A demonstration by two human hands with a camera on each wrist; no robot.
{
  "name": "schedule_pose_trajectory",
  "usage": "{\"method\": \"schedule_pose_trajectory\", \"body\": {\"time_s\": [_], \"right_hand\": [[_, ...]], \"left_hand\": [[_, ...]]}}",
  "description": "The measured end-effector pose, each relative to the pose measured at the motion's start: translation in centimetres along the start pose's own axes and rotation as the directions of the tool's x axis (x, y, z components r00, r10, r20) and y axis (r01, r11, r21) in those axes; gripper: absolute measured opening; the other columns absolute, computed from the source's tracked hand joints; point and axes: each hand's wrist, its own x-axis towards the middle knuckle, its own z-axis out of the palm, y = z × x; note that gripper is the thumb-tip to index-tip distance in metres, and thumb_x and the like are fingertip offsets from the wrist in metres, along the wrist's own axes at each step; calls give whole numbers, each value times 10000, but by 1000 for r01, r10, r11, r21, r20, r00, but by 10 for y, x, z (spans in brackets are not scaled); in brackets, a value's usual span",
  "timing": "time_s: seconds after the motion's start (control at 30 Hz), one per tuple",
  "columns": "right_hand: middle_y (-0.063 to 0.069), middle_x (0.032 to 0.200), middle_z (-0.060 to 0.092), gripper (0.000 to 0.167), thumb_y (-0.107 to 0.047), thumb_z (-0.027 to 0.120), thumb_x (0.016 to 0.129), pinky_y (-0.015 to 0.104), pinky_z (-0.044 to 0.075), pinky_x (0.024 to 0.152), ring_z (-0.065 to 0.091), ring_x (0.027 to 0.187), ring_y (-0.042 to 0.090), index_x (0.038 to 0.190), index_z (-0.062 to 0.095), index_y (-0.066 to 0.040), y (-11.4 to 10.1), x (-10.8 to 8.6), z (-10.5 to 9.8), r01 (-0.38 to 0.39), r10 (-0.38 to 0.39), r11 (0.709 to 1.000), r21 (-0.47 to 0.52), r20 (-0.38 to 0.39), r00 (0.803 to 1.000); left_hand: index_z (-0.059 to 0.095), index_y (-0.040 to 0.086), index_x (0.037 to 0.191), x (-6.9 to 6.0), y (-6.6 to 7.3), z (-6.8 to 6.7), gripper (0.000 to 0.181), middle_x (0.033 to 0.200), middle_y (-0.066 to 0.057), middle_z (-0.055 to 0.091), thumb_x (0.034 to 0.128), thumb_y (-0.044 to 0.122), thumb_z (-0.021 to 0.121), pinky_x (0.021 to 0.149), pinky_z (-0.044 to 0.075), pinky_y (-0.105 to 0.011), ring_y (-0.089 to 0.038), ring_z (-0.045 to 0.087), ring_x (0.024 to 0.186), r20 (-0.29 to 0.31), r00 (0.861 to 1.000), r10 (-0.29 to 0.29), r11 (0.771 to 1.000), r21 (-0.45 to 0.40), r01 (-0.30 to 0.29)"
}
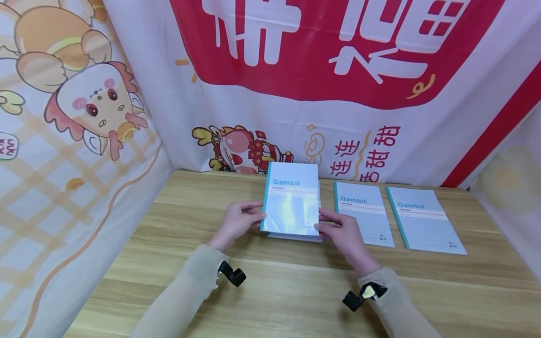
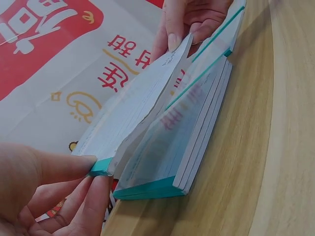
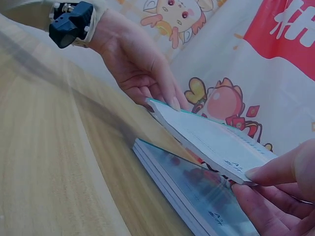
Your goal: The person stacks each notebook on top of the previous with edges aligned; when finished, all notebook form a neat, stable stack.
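Observation:
Both hands hold one notebook (image 1: pixel 290 199) with a teal spine and "Gambit" on its cover, raised above a stack of similar notebooks (image 2: pixel 199 132). The left hand (image 1: pixel 237 222) pinches its teal spine edge near the lower corner, thumb on top and fingers beneath, as the left wrist view shows. At the opposite edge the right hand (image 1: pixel 343 234) pinches the lower corner. In the right wrist view a gap separates the held notebook (image 3: pixel 206 135) from the stack (image 3: pixel 182 191) under it.
Two more notebooks lie side by side on the wooden table (image 1: pixel 270 291) to the right, one nearer (image 1: pixel 364 216) and one farther right (image 1: pixel 427 223). A printed cloth (image 1: pixel 262 112) hangs behind the table, and another (image 1: pixel 84 188) covers the left side.

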Motion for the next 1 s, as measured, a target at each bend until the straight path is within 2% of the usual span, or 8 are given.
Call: {"method": "schedule_pose_trajectory", "body": {"time_s": [0.2,0.57,0.7,1.0], "right_hand": [[115,1297,629,472,-136,745,955,326,588,869,664,1093,236,1408,615,-132,2,1,-6,-4,4,1000,-20,-10,1000],[127,1300,618,461,-102,735,956,311,588,862,629,1133,252,1401,617,-122,6,1,-12,-23,22,999,-34,-31,999],[125,1305,612,467,-103,736,956,307,588,862,625,1137,251,1406,614,-132,8,2,-12,-43,41,999,-31,-36,999],[116,1285,620,467,-71,733,945,296,587,857,628,1130,247,1396,618,-115,14,8,-11,-60,59,998,-31,-30,998]], "left_hand": [[709,128,1284,2,-1,8,377,1057,-89,685,915,127,787,794,609,-323,-214,688,915,12,1000,6,1000,3,-6],[728,117,1238,9,-9,22,357,1008,-55,712,891,119,809,767,608,-296,-191,691,894,-4,1000,14,999,40,-13],[731,129,1232,12,-12,25,360,1007,-30,715,882,128,817,779,601,-291,-179,682,912,-13,1000,11,997,78,-10],[744,121,1218,16,-18,30,344,975,18,729,883,138,820,856,572,-343,-162,663,936,-51,998,44,985,168,-35]]}}
